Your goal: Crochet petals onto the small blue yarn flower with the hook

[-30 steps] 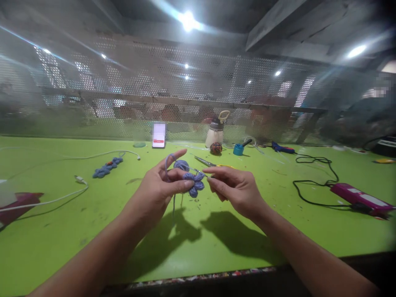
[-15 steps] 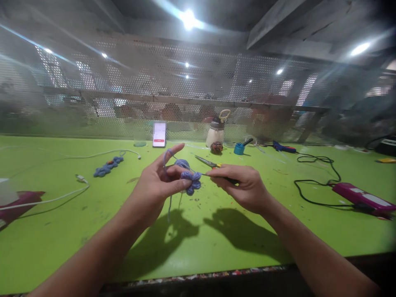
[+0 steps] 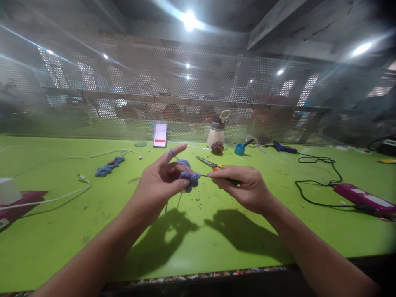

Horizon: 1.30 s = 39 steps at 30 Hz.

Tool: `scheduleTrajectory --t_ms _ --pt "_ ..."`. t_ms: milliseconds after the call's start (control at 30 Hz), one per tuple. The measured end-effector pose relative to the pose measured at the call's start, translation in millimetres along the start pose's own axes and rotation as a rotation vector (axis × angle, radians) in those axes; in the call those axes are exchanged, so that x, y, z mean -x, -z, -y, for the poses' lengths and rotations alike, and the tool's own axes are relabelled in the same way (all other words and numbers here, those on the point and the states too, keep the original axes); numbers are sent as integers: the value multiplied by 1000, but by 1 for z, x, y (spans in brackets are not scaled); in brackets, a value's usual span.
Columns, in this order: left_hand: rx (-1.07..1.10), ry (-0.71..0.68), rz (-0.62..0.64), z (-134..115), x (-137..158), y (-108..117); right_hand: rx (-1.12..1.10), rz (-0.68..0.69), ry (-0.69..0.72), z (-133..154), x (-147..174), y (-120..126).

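Note:
Between thumb and fingers, my left hand (image 3: 161, 177) pinches a small blue-purple crochet flower piece (image 3: 191, 180). Yarn of the same colour loops over its raised index finger, and a loose tail hangs below. A ball of this yarn (image 3: 183, 163) shows just behind the fingers. My right hand (image 3: 243, 181) is closed round the dark handle of a crochet hook (image 3: 204, 176), whose thin shaft points left and meets the edge of the crochet piece. Beyond the right fingers lie scissors (image 3: 206, 161) with a yellow and orange part, partly hidden by the hand.
A finished blue crochet strip (image 3: 109, 166) lies left on the green table (image 3: 102, 218). Toward the back stand a phone (image 3: 160, 135), a bottle (image 3: 216, 134), a dark multicoloured ball (image 3: 217, 148) and a teal container (image 3: 239, 149). Cables, a glue gun (image 3: 284, 147) and a magenta power strip (image 3: 361, 198) lie right.
The crochet piece has tilted in my left hand, its petals now seen more edge-on. The hook stays at its edge, and my right hand has barely moved.

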<state>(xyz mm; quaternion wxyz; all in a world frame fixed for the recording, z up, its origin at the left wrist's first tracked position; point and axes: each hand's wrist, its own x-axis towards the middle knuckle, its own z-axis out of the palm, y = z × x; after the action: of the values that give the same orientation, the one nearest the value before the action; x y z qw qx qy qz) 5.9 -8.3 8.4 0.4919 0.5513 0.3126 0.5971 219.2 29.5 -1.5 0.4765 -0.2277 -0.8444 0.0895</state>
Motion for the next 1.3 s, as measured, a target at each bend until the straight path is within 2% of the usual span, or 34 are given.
scheduleTrajectory --t_ms 167,300,600,733,867,1000,1100,1200,1300 --pt "3 19 47 1 -1 2 -24 4 -20 1 -1 -2" --pt "32 43 73 4 -4 5 -144 10 -87 3 0 -3" --pt "103 156 28 6 -7 3 -723 105 -481 1 3 -11" --pt "97 220 53 11 -7 3 -914 64 -626 0 4 -19" --pt "77 201 57 12 -5 1 -907 38 -675 4 3 -23" --pt "29 157 67 12 -5 -2 -799 70 -649 8 2 -20" --pt "-2 164 76 13 -6 -3 -808 84 -651 9 2 -19" --pt "14 168 71 14 -6 -3 -838 51 -699 9 1 -19" --pt "41 134 14 14 -4 -5 -857 7 -752 7 0 -19"
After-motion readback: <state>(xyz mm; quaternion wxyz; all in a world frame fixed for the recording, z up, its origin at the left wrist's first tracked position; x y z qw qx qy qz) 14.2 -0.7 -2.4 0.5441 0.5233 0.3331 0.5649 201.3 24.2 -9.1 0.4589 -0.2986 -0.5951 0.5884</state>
